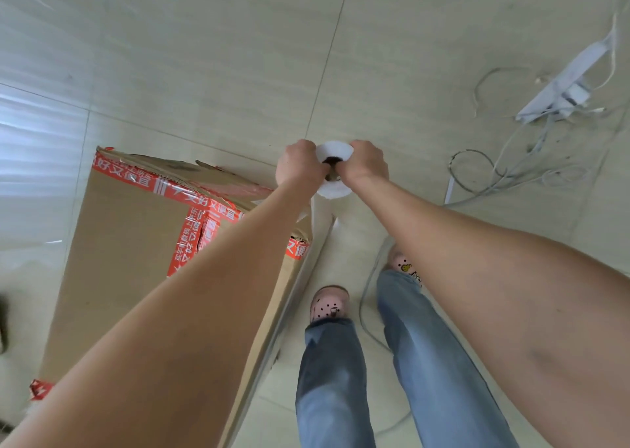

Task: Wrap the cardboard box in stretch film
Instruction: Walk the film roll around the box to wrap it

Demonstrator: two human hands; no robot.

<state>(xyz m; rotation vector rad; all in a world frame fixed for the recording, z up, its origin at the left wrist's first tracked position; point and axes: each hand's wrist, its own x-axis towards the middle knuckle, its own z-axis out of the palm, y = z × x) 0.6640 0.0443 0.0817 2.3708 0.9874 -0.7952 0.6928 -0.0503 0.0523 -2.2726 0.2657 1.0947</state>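
We see the cardboard box [129, 243] standing on the tiled floor [238, 72] at the left. Its top flaps are shut and crossed with red printed tape [191, 229], so we cannot tell what is inside. Just to its right, both hands hold the roll of stretch film [335, 190] end-on toward us. The left hand [298, 166] and the right hand [366, 164] are curled round its upper end, with fingers at the brown core. A clear sheet of film [322, 239] runs from the roll down along the box's right corner. Below, we see blue jeans [436, 362] and pink shoes [329, 302], with a grey cord on the floor between the feet. Well apart at the upper right lie a white power strip [566, 82] and tangled cables [511, 171].
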